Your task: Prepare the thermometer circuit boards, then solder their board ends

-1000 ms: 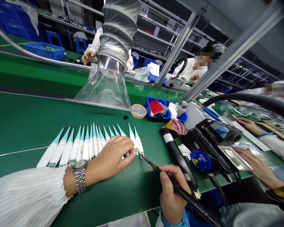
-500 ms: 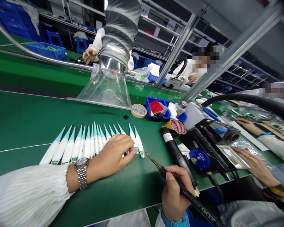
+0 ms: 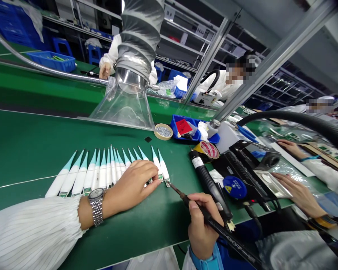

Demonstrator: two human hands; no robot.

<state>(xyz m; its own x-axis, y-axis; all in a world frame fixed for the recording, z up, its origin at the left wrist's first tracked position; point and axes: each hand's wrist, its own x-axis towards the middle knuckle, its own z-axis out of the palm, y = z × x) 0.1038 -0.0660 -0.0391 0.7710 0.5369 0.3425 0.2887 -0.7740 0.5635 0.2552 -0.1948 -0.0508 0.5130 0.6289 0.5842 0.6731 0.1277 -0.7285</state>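
My right hand (image 3: 204, 225) grips a soldering iron (image 3: 211, 221) like a pen. Its tip touches or nearly touches the small green circuit board (image 3: 168, 183) at the lower end of the rightmost digital thermometer (image 3: 163, 167). My left hand (image 3: 139, 176) lies over the row, thumb and forefinger pinched together beside the boards; what they hold is hidden. Several white thermometers with light blue tips (image 3: 86, 170) lie side by side, tips pointing away, some partly covered by my left hand and forearm. A thin pale wire (image 3: 22, 182) runs across the table toward the row.
A clear fume hood (image 3: 124, 108) hangs above the green table. To the right are a round dish (image 3: 163, 132), blue bins (image 3: 186, 129), a tape roll (image 3: 208, 150), a black cylindrical tool (image 3: 205, 180) and a black stand (image 3: 242, 180). A co-worker's hands (image 3: 301, 195) work at far right.
My right hand and the soldering iron have moved slightly left, bringing the tip to the rightmost thermometer's board. My left hand stays over the row. The whole view has shifted a little.
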